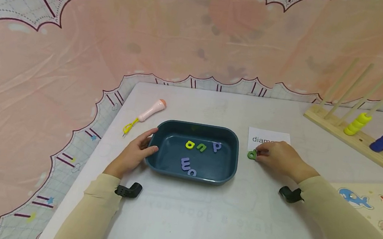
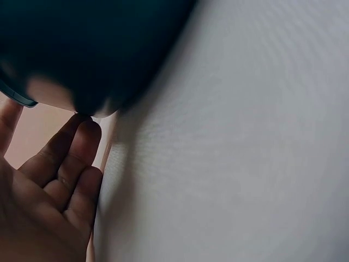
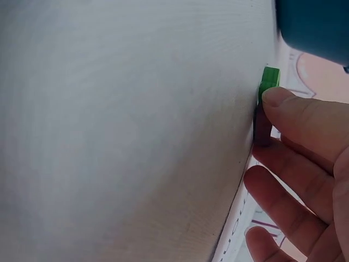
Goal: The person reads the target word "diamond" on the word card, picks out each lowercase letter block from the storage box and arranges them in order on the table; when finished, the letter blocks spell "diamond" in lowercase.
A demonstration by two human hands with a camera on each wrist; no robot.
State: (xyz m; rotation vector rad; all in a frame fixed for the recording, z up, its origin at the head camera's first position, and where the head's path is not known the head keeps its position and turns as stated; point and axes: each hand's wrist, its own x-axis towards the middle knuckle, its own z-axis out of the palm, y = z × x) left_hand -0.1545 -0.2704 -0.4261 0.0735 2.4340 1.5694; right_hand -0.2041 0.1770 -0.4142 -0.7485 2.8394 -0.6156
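Note:
A dark teal tray (image 1: 189, 177) stands on the table, with my left hand (image 1: 130, 155) at its left end. The left thumb lies over the rim while the fingers touch the outer wall. Inside are purple, green and yellow letter pieces, among them a purple m (image 1: 185, 164). Right of the tray, a green letter d (image 1: 252, 155) lies below a white card (image 1: 269, 135) whose printed word begins "diam"; fingers cover the rest. My right hand (image 1: 278, 160) pinches a dark red letter piece (image 3: 263, 125) right beside the green one; its shape is mostly hidden.
A pink toy microphone (image 1: 152, 110) with a yellow strap lies behind the tray on the left. At the back right stands a wooden peg abacus (image 1: 350, 136) with yellow and blue beads. A board with sea-animal pictures (image 1: 380, 201) lies partly under the right sleeve.

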